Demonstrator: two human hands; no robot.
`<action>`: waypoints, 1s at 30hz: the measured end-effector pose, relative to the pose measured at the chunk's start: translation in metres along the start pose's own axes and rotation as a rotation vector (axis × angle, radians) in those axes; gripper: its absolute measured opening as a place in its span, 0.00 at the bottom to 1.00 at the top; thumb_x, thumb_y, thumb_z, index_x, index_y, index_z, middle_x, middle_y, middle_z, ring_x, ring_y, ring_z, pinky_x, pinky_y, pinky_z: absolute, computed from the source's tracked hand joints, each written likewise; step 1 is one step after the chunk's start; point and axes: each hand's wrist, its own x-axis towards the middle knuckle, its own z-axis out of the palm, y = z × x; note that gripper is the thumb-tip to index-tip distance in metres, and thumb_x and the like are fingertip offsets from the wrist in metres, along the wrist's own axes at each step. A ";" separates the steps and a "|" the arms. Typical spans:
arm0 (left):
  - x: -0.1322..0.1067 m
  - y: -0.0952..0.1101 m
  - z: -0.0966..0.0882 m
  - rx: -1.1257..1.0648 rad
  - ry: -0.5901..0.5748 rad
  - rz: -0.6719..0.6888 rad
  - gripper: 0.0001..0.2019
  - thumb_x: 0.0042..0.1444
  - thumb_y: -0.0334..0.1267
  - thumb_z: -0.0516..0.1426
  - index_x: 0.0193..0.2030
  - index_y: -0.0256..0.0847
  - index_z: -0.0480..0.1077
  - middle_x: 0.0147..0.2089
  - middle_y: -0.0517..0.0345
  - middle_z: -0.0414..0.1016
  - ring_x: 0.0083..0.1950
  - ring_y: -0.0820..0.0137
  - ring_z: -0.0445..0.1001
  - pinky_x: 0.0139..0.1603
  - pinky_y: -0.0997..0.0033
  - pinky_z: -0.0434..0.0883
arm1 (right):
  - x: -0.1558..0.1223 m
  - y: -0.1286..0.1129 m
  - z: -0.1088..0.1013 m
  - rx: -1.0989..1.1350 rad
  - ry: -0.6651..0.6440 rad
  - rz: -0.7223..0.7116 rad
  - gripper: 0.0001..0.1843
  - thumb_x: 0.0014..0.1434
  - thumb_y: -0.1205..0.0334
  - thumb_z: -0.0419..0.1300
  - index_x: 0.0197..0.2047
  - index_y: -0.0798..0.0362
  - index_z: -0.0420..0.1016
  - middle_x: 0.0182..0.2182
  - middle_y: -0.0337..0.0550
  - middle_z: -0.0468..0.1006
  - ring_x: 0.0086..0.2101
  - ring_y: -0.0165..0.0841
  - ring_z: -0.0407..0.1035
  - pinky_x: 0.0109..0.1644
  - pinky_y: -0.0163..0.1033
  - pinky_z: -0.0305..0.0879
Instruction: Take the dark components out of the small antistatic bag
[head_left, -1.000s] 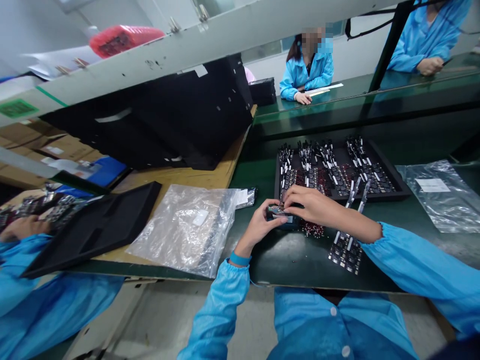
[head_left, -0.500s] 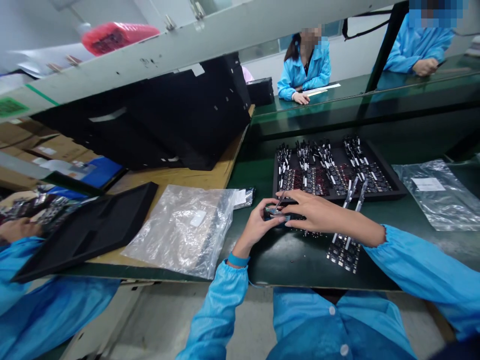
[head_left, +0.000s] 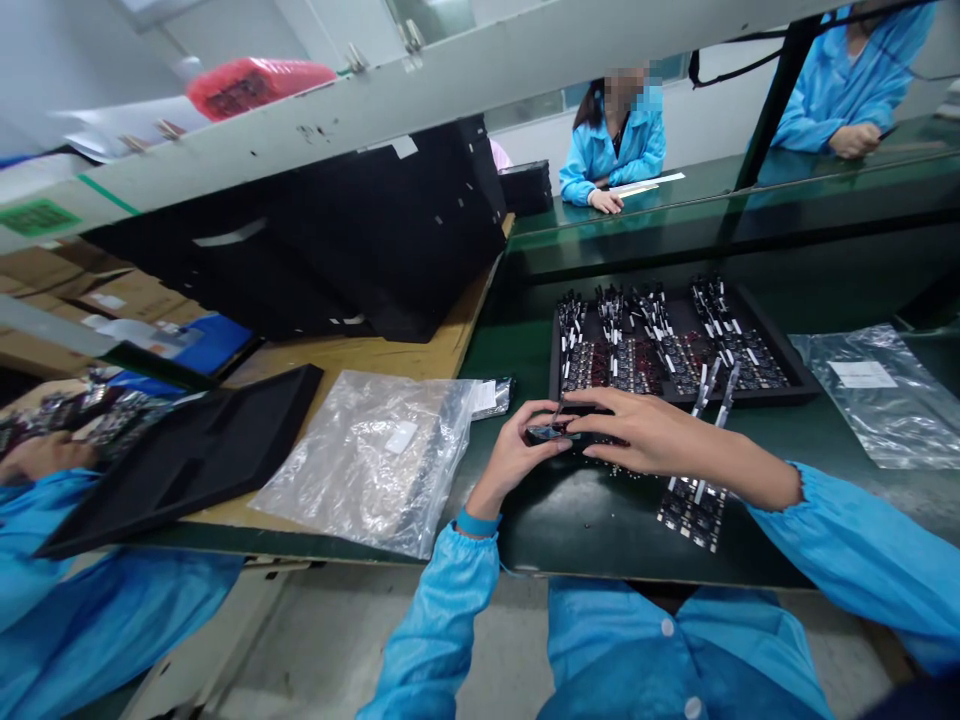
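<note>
My left hand (head_left: 517, 445) is closed, thumb and fingers gripping a small dark part (head_left: 546, 433) with a bluish edge, perhaps a circuit board; most of it is covered by fingers. Over it reaches my right hand (head_left: 637, 425), its fingers bent and pinching at the same spot around something thin that I cannot make out. Below my right wrist lie small circuit boards (head_left: 691, 515) with upright black leads bearing white labels. Behind my hands, a black tray (head_left: 802, 385) holds several rows of similar boards with leads. Tiny pale bits (head_left: 619, 470) are scattered under my right hand.
A clear plastic bag (head_left: 360, 460) lies on the left, a labelled one (head_left: 862, 410) on the right. A co-worker's hand (head_left: 49, 458) is beside a tilted black tray (head_left: 195, 450) at far left. Black trays (head_left: 322, 240) are stacked behind. A shelf beam (head_left: 315, 120) crosses above.
The view has shifted slightly. Both hands stay together around the small part, with the right hand's fingers slightly changed in position. The boards and trays have not moved.
</note>
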 end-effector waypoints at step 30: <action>-0.004 0.005 0.001 -0.005 -0.043 -0.026 0.28 0.50 0.24 0.68 0.54 0.58 0.74 0.54 0.53 0.83 0.62 0.48 0.75 0.57 0.49 0.68 | 0.009 -0.001 0.022 -0.223 -0.098 0.021 0.16 0.73 0.65 0.65 0.59 0.40 0.87 0.61 0.50 0.85 0.54 0.47 0.84 0.54 0.52 0.86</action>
